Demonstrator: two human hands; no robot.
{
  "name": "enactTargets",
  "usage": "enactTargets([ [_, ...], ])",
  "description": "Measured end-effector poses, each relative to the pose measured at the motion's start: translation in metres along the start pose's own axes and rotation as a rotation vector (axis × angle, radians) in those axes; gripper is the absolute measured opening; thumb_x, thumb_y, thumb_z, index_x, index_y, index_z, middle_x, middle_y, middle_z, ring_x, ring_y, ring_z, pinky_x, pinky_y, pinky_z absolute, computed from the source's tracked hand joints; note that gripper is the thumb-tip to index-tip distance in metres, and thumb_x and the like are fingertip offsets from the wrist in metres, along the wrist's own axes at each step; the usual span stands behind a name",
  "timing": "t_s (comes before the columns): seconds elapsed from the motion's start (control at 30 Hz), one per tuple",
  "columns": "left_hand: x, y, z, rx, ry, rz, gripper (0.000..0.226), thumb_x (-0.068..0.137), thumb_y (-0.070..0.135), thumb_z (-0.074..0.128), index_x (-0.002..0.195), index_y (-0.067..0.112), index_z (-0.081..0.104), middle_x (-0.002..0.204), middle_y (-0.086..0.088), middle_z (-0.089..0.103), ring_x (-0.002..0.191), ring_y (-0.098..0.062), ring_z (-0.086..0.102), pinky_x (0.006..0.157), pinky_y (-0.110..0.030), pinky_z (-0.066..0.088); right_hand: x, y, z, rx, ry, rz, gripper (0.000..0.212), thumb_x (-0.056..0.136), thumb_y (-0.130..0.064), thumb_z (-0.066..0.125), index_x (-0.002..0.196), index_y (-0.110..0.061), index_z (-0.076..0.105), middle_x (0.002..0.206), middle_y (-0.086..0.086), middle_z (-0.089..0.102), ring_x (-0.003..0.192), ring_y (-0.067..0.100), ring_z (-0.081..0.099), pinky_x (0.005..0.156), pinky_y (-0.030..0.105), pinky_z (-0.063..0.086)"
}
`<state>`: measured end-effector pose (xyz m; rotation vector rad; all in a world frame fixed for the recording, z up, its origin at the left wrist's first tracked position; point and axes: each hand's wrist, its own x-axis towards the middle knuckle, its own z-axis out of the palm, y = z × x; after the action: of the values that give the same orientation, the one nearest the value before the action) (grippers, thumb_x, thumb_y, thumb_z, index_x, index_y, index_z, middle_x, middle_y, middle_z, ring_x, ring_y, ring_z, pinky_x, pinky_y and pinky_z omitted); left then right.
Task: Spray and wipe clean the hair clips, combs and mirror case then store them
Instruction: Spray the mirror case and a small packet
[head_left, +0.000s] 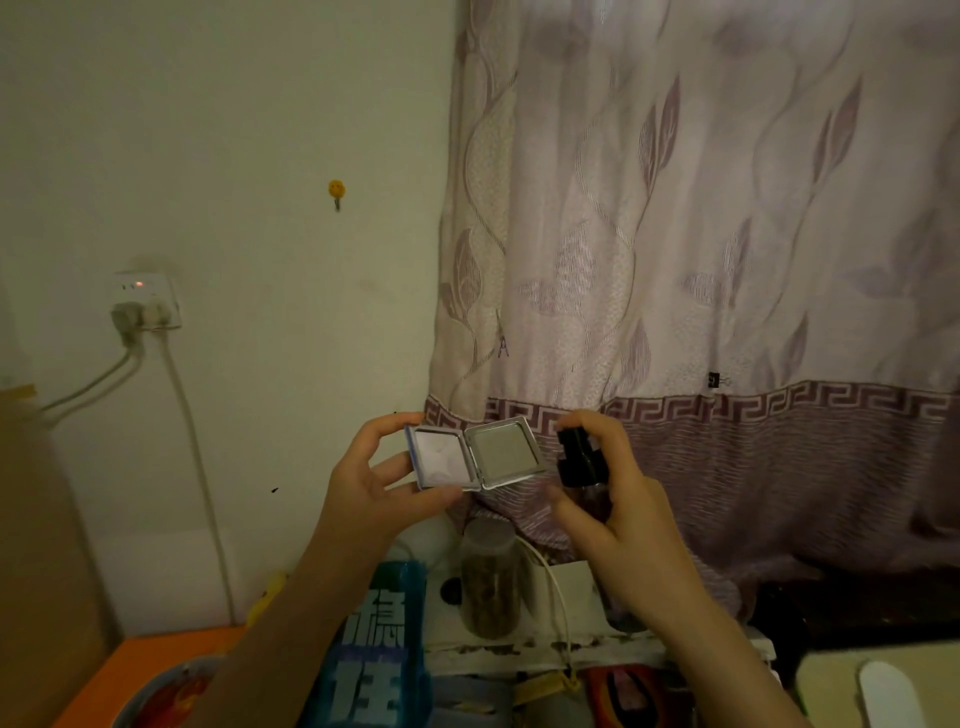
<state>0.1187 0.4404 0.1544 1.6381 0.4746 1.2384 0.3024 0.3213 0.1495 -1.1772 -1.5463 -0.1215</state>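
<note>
My left hand (374, 486) pinches open mirror case (475, 453) mid-air, above jar (490, 582). Right hand (613, 499) grips sprayer (579, 457), nozzle just beside mirror. I aim at glass, mist lightly, keep case level.

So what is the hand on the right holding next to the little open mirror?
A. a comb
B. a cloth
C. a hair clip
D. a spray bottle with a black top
D: the right hand grips a small clear spray bottle with a black top beside the open silver square mirror case.
</note>
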Motion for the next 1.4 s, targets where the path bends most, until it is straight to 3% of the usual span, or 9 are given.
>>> enactTargets([
  [0.17, 0.001, -0.003, 0.002, -0.014, 0.0, -0.006, 0.061, 0.065, -0.011, 0.074, 0.11, 0.025, 0.055, 0.093, 0.007, 0.075, 0.088, -0.016, 0.072, 0.067, -0.021, 0.056, -0.006, 0.0, 0.003, 0.07, -0.009, 0.011, 0.063, 0.086, -0.005, 0.065, 0.118, -0.053, 0.039, 0.078, -0.02, 0.061, 0.055, 0.005, 0.056, 0.049, 0.015, 0.044],
  [0.37, 0.002, -0.006, 0.005, 0.004, -0.01, -0.021, 0.062, 0.067, -0.014, 0.073, 0.111, 0.025, 0.054, 0.09, 0.015, 0.074, 0.088, -0.008, 0.071, 0.065, -0.018, 0.056, -0.004, -0.004, 0.01, 0.14, -0.021, 0.013, 0.061, 0.085, -0.004, 0.065, 0.118, -0.049, 0.041, 0.088, -0.024, 0.063, 0.064, -0.003, 0.06, 0.056, 0.007, 0.043],
  [0.67, 0.0, -0.002, 0.007, 0.007, -0.028, -0.022, 0.062, 0.065, -0.017, 0.072, 0.111, 0.022, 0.054, 0.094, 0.009, 0.075, 0.09, -0.013, 0.071, 0.069, -0.024, 0.059, 0.004, -0.005, 0.018, 0.16, -0.094, 0.044, 0.051, 0.087, -0.008, 0.063, 0.11, -0.049, 0.042, 0.083, -0.013, 0.061, 0.058, 0.001, 0.056, 0.052, 0.014, 0.043],
  [0.9, -0.002, -0.001, 0.004, -0.014, -0.026, -0.037, 0.062, 0.065, -0.016, 0.072, 0.111, 0.023, 0.054, 0.093, 0.009, 0.075, 0.09, -0.016, 0.071, 0.07, -0.026, 0.059, -0.001, 0.0, 0.021, 0.175, -0.056, 0.047, 0.05, 0.088, -0.006, 0.063, 0.11, -0.046, 0.044, 0.085, -0.002, 0.062, 0.06, 0.019, 0.059, 0.052, 0.033, 0.049],
  [1.0, -0.004, -0.003, 0.002, -0.013, -0.018, -0.049, 0.063, 0.066, -0.014, 0.073, 0.111, 0.025, 0.055, 0.096, 0.007, 0.075, 0.093, -0.016, 0.071, 0.072, -0.027, 0.059, -0.004, 0.003, 0.02, 0.222, -0.032, 0.046, 0.053, 0.087, -0.009, 0.064, 0.117, -0.047, 0.042, 0.092, -0.011, 0.063, 0.063, 0.009, 0.061, 0.055, 0.025, 0.051],
  [1.1, -0.007, -0.005, 0.001, -0.025, -0.005, -0.065, 0.062, 0.066, -0.01, 0.074, 0.111, 0.027, 0.055, 0.1, 0.001, 0.074, 0.094, -0.021, 0.071, 0.075, -0.032, 0.06, -0.006, 0.007, 0.019, 0.273, 0.04, 0.072, 0.059, 0.085, -0.01, 0.068, 0.121, -0.048, 0.041, 0.105, -0.024, 0.061, 0.086, 0.003, 0.065, 0.071, 0.017, 0.053],
  [1.2, -0.011, -0.009, 0.001, -0.03, -0.01, -0.08, 0.062, 0.066, -0.006, 0.075, 0.114, 0.027, 0.054, 0.103, 0.0, 0.073, 0.095, -0.021, 0.07, 0.075, -0.031, 0.059, -0.013, 0.016, 0.016, 0.335, 0.129, 0.15, 0.07, 0.077, -0.024, 0.076, 0.13, -0.047, 0.037, 0.111, -0.016, 0.061, 0.091, 0.014, 0.065, 0.079, 0.038, 0.057],
  [1.27, -0.014, -0.011, 0.0, -0.031, -0.015, -0.088, 0.061, 0.067, -0.006, 0.074, 0.115, 0.025, 0.054, 0.105, -0.001, 0.073, 0.097, -0.021, 0.07, 0.075, -0.029, 0.059, -0.017, 0.023, 0.014, 0.382, 0.18, 0.227, 0.083, 0.067, -0.033, 0.08, 0.134, -0.048, 0.034, 0.114, 0.005, 0.062, 0.096, 0.026, 0.064, 0.083, 0.048, 0.056],
  [1.4, -0.02, -0.018, -0.001, -0.058, -0.035, -0.12, 0.061, 0.066, -0.002, 0.074, 0.117, 0.026, 0.055, 0.107, -0.006, 0.072, 0.097, -0.026, 0.07, 0.074, -0.033, 0.06, -0.023, 0.038, 0.014, 0.478, 0.245, 0.314, 0.091, 0.063, -0.027, 0.081, 0.136, -0.053, 0.033, 0.096, 0.0, 0.069, 0.086, 0.017, 0.069, 0.07, 0.027, 0.057],
])
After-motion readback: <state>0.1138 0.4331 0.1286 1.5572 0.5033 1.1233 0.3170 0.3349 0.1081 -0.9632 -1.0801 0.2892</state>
